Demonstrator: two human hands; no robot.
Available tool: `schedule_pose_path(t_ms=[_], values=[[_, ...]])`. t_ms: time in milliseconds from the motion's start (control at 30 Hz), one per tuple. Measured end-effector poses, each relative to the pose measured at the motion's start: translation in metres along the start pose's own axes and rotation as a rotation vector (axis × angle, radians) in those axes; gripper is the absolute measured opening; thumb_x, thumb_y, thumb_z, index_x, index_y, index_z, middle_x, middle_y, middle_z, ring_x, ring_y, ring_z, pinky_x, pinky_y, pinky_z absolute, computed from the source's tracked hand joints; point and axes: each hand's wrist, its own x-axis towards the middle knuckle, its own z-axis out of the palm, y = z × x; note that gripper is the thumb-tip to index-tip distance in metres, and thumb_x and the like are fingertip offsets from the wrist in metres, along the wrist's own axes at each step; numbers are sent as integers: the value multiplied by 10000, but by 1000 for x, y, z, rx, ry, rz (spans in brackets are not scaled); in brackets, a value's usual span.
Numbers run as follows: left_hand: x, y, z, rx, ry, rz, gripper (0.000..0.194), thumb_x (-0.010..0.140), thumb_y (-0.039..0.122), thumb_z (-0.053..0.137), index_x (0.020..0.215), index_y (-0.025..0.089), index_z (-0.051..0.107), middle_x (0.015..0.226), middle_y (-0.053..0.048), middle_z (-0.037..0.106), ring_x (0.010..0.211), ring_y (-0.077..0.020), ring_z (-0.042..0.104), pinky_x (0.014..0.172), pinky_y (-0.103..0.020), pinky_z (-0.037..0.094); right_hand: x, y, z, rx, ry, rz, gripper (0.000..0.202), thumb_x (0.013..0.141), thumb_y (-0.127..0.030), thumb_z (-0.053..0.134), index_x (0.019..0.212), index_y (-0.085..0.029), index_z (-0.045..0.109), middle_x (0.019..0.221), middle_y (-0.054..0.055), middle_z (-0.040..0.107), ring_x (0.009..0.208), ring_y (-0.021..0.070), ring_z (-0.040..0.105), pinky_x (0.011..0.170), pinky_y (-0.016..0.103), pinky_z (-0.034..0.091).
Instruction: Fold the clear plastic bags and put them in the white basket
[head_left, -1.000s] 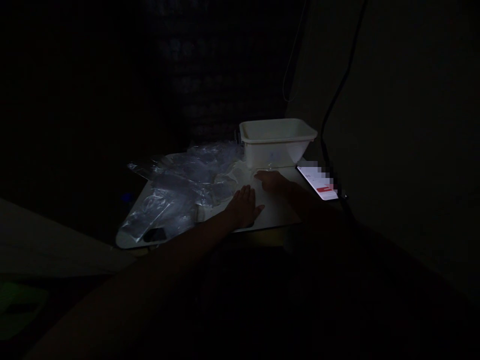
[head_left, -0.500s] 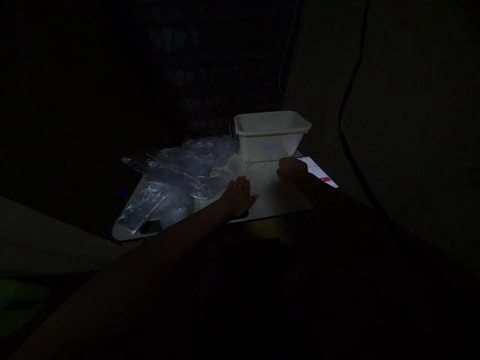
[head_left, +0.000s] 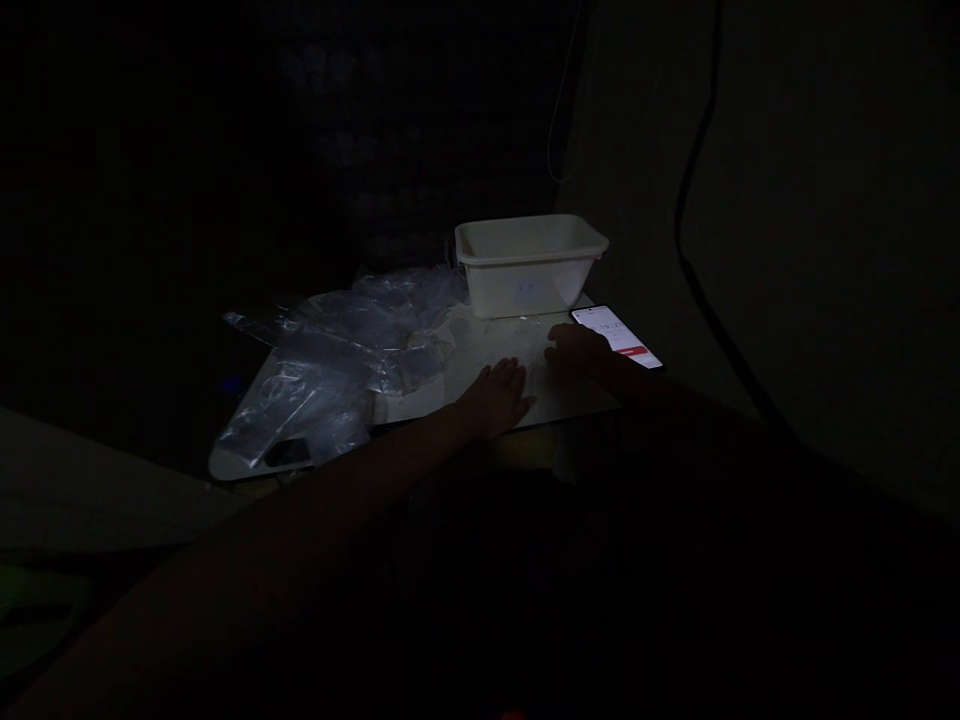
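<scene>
The scene is very dark. My left hand (head_left: pixel 495 398) lies over the front edge of a small white table (head_left: pixel 480 350), its fingers spread. My right hand (head_left: pixel 577 352) is on the table's right part, fingers curled, beside a lit phone (head_left: pixel 621 338); what it holds, if anything, is too dark to make out. Crumpled clear plastic bags (head_left: pixel 322 350) cover the table's left side. Behind my hands stands a white rectangular tub (head_left: pixel 532 265), and its inside looks dark.
A dark oval cutout (head_left: pixel 289 453) shows at the table's front left corner. A black cable (head_left: pixel 697 280) hangs along the right wall. Something green (head_left: pixel 37 610) is low at the far left.
My left hand has shifted right, nearer my right hand. More of the phone shows beside my right hand. The whole view has moved slightly, setting the table and tub further left.
</scene>
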Motion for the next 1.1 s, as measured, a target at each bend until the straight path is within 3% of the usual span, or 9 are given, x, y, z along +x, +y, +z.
schedule_pose_path(t_ms=[167,433,900,1100], values=[[-1,0,-1,-12,-42,-8,557,806,393,157,1228,31,190,1298,-177,170,1192,-240,119,937,-371,146,-6,5,-2,-119,-6,54,305,722,-286,352,898,-117,534,897,147,564,794,244,534,560,298,409],[-2,4,-3,13,-23,-17,572,803,413,169,1221,25,205,1295,-188,167,1190,-250,122,933,-374,149,-1,5,5,-89,28,23,272,735,-204,336,908,-108,524,882,171,564,793,258,541,560,310,410],[-2,4,3,57,0,-40,565,810,401,116,1226,30,206,1300,-172,170,1191,-243,120,937,-367,151,6,4,5,-60,-22,46,275,734,-217,344,950,-148,499,891,114,572,783,215,549,570,284,406],[-1,4,3,68,10,-39,560,812,397,127,1223,25,207,1295,-176,186,1187,-245,141,929,-371,165,5,14,-6,-73,-6,39,251,719,-250,372,871,-145,542,907,100,575,798,188,538,574,243,398]])
